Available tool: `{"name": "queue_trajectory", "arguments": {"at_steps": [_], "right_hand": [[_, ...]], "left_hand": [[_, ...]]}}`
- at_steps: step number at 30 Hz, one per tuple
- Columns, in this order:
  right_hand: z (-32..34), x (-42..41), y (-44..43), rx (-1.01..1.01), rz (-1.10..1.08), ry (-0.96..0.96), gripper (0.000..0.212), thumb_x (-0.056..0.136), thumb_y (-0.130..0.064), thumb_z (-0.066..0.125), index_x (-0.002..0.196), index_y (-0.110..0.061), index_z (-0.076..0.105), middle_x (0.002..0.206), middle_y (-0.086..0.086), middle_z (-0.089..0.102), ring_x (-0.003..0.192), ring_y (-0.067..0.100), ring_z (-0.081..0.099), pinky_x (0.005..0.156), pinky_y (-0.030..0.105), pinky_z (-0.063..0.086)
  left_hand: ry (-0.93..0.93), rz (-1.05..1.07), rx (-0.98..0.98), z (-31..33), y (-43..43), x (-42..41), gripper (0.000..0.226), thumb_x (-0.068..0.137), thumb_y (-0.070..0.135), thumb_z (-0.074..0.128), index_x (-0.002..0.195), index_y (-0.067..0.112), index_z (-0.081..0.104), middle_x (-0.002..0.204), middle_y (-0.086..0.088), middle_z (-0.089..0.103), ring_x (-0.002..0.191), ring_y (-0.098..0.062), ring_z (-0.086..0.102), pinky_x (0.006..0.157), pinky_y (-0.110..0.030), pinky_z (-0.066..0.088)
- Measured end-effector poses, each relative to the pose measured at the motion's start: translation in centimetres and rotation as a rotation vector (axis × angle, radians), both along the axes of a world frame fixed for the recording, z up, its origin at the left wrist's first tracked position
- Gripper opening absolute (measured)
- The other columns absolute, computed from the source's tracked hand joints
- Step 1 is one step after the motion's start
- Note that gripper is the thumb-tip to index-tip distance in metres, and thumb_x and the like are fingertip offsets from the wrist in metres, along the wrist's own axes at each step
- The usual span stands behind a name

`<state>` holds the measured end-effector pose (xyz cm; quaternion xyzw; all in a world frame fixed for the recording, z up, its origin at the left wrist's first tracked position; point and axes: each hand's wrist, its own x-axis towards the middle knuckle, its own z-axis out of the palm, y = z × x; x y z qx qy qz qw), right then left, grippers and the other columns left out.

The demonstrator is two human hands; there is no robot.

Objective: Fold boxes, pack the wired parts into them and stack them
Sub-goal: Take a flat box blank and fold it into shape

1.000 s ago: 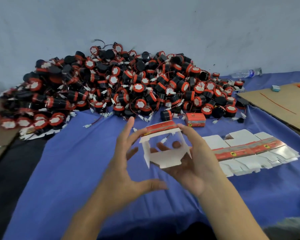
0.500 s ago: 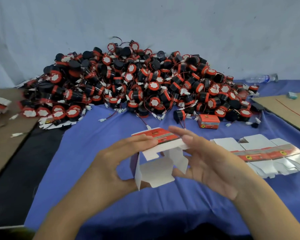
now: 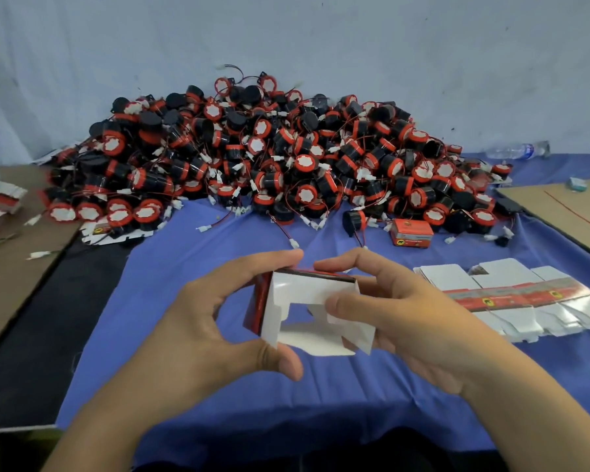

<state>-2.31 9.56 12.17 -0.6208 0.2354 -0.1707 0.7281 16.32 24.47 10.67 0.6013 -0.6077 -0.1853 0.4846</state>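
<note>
The left hand [image 3: 198,321] gripped the half-folded box [image 3: 307,294], the right hand [image 3: 399,311] pinched its end flap [image 3: 356,332], apparently mid-tuck; side flaps wanted folding in squarely first.

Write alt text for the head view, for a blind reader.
A left hand and right hand hold a half-folded red box over a blue cloth. Behind lies a pile of black and red wired parts; flat boxes lie at right.

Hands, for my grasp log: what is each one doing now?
Left hand: grips the half-folded box.
Right hand: pinches the same box.
</note>
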Motion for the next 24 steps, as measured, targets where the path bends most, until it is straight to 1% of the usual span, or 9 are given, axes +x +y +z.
{"name": "queue_trajectory", "arguments": {"at_steps": [2, 5, 7, 10, 12, 14, 17, 21, 24], "right_hand": [[0.1, 0.0, 0.1, 0.001, -0.023, 0.026, 0.028, 0.090, -0.002, 0.070, 0.104, -0.025, 0.074, 0.111, 0.013, 0.071, 0.073, 0.021, 0.067, 0.061, 0.027, 0.056], [0.2, 0.0, 0.6, 0.026, -0.032, 0.048, 0.026, 0.090, -0.004, 0.068, 0.101, -0.027, 0.074, 0.100, 0.008, 0.074, 0.071, 0.019, 0.067, 0.060, 0.026, 0.055], [0.0, 0.3, 1.3, -0.081, -0.080, 0.102, 0.026, 0.091, -0.009, 0.067, 0.097, -0.033, 0.073, 0.104, 0.004, 0.074, 0.069, 0.020, 0.068, 0.060, 0.029, 0.053], [-0.7, 0.7, 2.3, -0.237, -0.118, 0.131, 0.024, 0.092, -0.017, 0.067, 0.100, -0.040, 0.069, 0.107, -0.007, 0.073, 0.075, 0.019, 0.074, 0.066, 0.030, 0.054], [-0.9, 0.4, 2.3, -0.163, -0.025, 0.062, 0.028, 0.091, -0.024, 0.073, 0.114, -0.039, 0.068, 0.114, -0.009, 0.072, 0.089, 0.017, 0.076, 0.071, 0.021, 0.057], [-1.0, -0.6, 1.7, 0.017, 0.109, -0.040, 0.045, 0.089, -0.030, 0.072, 0.133, -0.033, 0.062, 0.128, -0.006, 0.069, 0.111, 0.021, 0.070, 0.088, 0.030, 0.059], [-1.2, -1.9, 0.8, 0.119, 0.230, -0.161, 0.056, 0.092, -0.015, 0.065, 0.145, -0.027, 0.052, 0.142, 0.004, 0.060, 0.128, 0.029, 0.060, 0.102, 0.042, 0.053], [-2.3, -1.7, 1.1, -0.116, 0.118, -0.110, 0.051, 0.089, -0.012, 0.073, 0.134, -0.033, 0.059, 0.133, 0.000, 0.065, 0.116, 0.026, 0.067, 0.083, 0.035, 0.058], [-2.8, -0.7, 2.2, -0.153, 0.006, -0.133, 0.044, 0.085, -0.011, 0.074, 0.122, -0.031, 0.062, 0.120, 0.001, 0.071, 0.106, 0.022, 0.070, 0.077, 0.032, 0.058]], "left_hand": [[0.067, -0.085, 0.045, 0.0, 0.3, 0.2, 0.092, 0.053, 0.071, 0.084, 0.137, 0.050, 0.053, 0.142, 0.021, 0.056, 0.138, -0.002, 0.046, 0.111, -0.030, 0.042], [0.146, -0.074, 0.028, -0.3, 0.4, 0.2, 0.077, 0.067, 0.077, 0.071, 0.137, 0.047, 0.056, 0.142, 0.019, 0.057, 0.138, -0.005, 0.047, 0.111, -0.027, 0.040], [0.146, 0.043, -0.002, -0.6, 0.0, -0.3, 0.061, 0.073, 0.070, 0.074, 0.129, 0.048, 0.062, 0.132, 0.020, 0.064, 0.129, -0.003, 0.056, 0.104, -0.028, 0.049], [0.166, 0.135, -0.046, -1.1, -0.5, -1.2, 0.048, 0.075, 0.046, 0.081, 0.121, 0.043, 0.067, 0.118, 0.013, 0.072, 0.117, -0.010, 0.065, 0.094, -0.023, 0.052], [0.212, 0.177, -0.063, -1.3, -0.5, -1.5, 0.043, 0.077, 0.030, 0.084, 0.117, 0.040, 0.070, 0.109, 0.010, 0.075, 0.107, -0.009, 0.069, 0.087, -0.020, 0.054], [0.293, 0.190, -0.064, -1.4, -0.3, -1.5, 0.042, 0.077, 0.023, 0.085, 0.114, 0.038, 0.073, 0.103, 0.007, 0.076, 0.099, -0.008, 0.071, 0.080, -0.015, 0.053], [0.406, 0.201, -0.070, -1.4, 0.1, -1.5, 0.041, 0.075, 0.020, 0.079, 0.114, 0.033, 0.074, 0.095, 0.005, 0.076, 0.090, -0.006, 0.071, 0.076, -0.012, 0.052], [0.359, 0.189, -0.082, -1.4, 0.1, -1.9, 0.042, 0.077, 0.019, 0.079, 0.116, 0.031, 0.074, 0.085, 0.012, 0.073, 0.082, -0.003, 0.068, 0.074, -0.012, 0.051], [0.319, 0.178, -0.104, -1.6, 0.1, -2.2, 0.045, 0.077, 0.016, 0.084, 0.117, 0.035, 0.073, 0.107, 0.012, 0.075, 0.108, -0.006, 0.068, 0.089, -0.018, 0.052]]}}
